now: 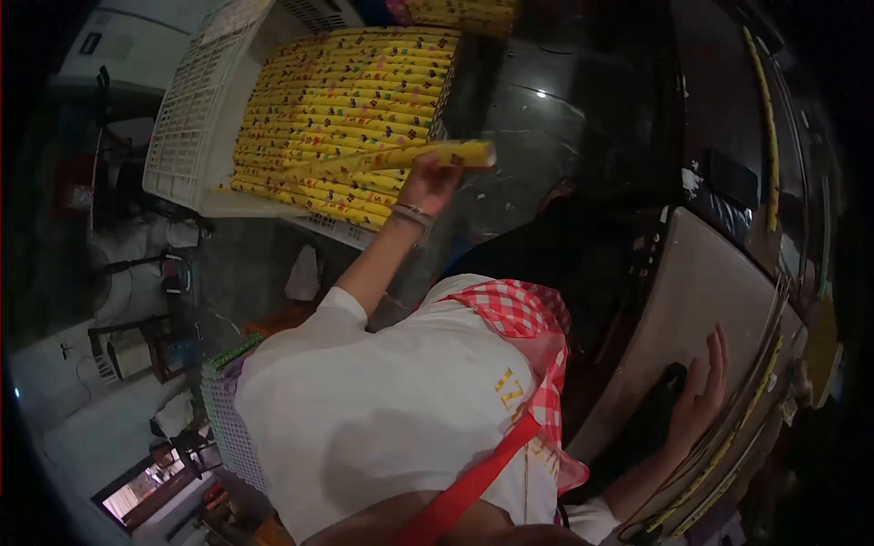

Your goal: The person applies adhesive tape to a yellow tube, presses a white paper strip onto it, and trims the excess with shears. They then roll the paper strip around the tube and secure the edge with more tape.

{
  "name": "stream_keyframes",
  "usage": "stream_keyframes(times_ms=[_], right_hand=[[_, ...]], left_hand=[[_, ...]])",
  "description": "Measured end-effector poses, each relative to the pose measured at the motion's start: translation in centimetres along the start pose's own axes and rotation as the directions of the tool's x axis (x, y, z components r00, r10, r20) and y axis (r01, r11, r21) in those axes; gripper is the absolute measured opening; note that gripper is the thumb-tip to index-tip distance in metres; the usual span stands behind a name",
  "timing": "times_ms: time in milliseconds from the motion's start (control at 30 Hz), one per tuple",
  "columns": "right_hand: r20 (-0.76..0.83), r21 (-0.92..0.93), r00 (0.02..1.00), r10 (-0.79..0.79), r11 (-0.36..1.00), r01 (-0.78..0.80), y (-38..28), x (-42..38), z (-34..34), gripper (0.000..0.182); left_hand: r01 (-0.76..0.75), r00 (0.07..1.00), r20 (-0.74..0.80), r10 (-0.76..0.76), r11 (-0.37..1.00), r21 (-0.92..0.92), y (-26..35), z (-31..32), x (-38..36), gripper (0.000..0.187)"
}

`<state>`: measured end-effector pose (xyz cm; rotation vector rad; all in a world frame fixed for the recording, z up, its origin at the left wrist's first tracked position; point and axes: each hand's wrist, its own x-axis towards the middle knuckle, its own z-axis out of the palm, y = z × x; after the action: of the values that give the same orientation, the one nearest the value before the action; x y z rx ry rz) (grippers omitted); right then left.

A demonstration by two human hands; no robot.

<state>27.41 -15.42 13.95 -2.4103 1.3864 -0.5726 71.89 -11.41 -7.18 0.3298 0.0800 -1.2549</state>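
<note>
Left hand point(430, 185): fingers clenched around a yellow patterned tube point(369, 164), close to its pale end. That end sticks out past the fingertips on one side; the longer stretch runs back the other way, over a packed row of similar tubes point(346, 100). The row starts just beside these fingers and fills a white lattice crate point(196, 136), whose tall wall stands at the far side of the row from the hand. A further batch of yellow rolls point(455, 13) lies beyond the row.

Right behind the left fingers, bands point(414, 215) circle the wrist. Back toward the elbow, a pale scrap point(303, 273) lies on the dark, glossy floor point(523, 105). The floor also spreads past the tube's pale end, marked with light streaks and small bits.

Right hand point(699, 400): well apart from the left, fingers released and extended, nothing gripped. It is at a greyish panel point(710, 273); whether the fingertips touch it, I cannot tell. Just beside the fingers, a black item point(672, 375), too dark to name. On the outer side of the hand, long thin yellow strips point(751, 409). Farther out past the fingertips, a dark flat slab point(732, 179) with white crumbs point(692, 180) beside it, and another yellow strip point(767, 123) beyond.

Between the two hands: white shirt point(391, 391), red-checked apron point(519, 309), red strap point(473, 482) across the chest.
</note>
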Motion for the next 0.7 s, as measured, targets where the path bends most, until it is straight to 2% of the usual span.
stream_keyframes(times_ms=[33, 67, 100, 133, 200, 267, 333, 400, 467, 533, 633, 700], right_hand=[[-0.056, 0.005, 0.991, -0.124, 0.992, 0.125, -1.4, 1.5, -0.3, 0.034], [-0.098, -0.016, 0.991, -0.092, 0.996, 0.091, -3.4, 2.4, -0.7, 0.034], [-0.138, 0.196, 0.967, -0.214, 0.951, 0.239, -6.0, 2.9, -1.2, 0.033], [-0.208, 0.378, 0.924, -0.321, 0.845, 0.379, -8.8, 3.5, -2.1, 0.032], [-0.228, 0.519, 0.842, -0.488, 0.671, 0.529, -11.7, 2.9, -3.1, 0.031], [-0.229, 0.582, 0.788, -0.571, 0.568, 0.581, -13.4, 1.5, -3.2, 0.03], [-0.244, 0.577, 0.791, -0.561, 0.572, 0.583, -14.0, -0.4, -3.2, 0.029], [-0.265, 0.535, 0.813, -0.518, 0.623, 0.571, -13.8, -2.4, -4.1, 0.029], [-0.301, 0.454, 0.844, -0.443, 0.712, 0.536, -13.7, -5.2, -6.2, 0.028], [-0.349, 0.355, 0.872, -0.344, 0.812, 0.463, -14.1, -7.9, -8.5, 0.028], [-0.461, 0.148, 0.875, -0.149, 0.959, 0.241, -13.5, -11.4, -11.3, 0.029], [-0.556, -0.018, 0.83, -0.051, 0.999, 0.049, -11.8, -12.4, -10.9, 0.029]], left_hand=[[-0.027, 0.998, 0.048, 0.029, 0.999, -0.035, -2.8, 2.6, 1.3, 0.028], [-0.038, 0.994, 0.102, 0.045, 0.997, -0.072, -5.7, 5.5, 2.5, 0.03], [-0.039, 0.998, 0.035, 0.043, 0.994, -0.1, -8.5, 9.1, 3.2, 0.031], [-0.032, 0.999, -0.032, 0.028, 0.992, -0.123, -11.0, 12.6, 3.4, 0.031], [0.037, 0.994, 0.101, -0.03, 0.998, -0.059, -15.0, 17.3, 2.9, 0.031], [0.118, 0.961, 0.247, -0.121, 0.993, 0.028, -18.5, 20.5, 0.6, 0.029], [0.237, 0.905, 0.334, -0.265, 0.964, 0.123, -21.3, 21.4, -1.0, 0.031], [0.287, 0.864, 0.333, -0.378, 0.913, 0.292, -24.3, 22.0, -2.6, 0.027], [0.268, 0.846, 0.293, -0.445, 0.831, 0.488, -27.6, 22.6, -4.6, 0.027], [0.243, 0.734, 0.404, -0.546, 0.767, 0.594, -30.9, 22.0, -6.1, 0.033], [0.242, 0.643, 0.373, -0.669, 0.64, 0.73, -35.2, 21.5, -10.7, 0.036], [0.275, 0.531, 0.351, -0.772, 0.548, 0.79, -37.0, 21.7, -14.9, 0.036]])
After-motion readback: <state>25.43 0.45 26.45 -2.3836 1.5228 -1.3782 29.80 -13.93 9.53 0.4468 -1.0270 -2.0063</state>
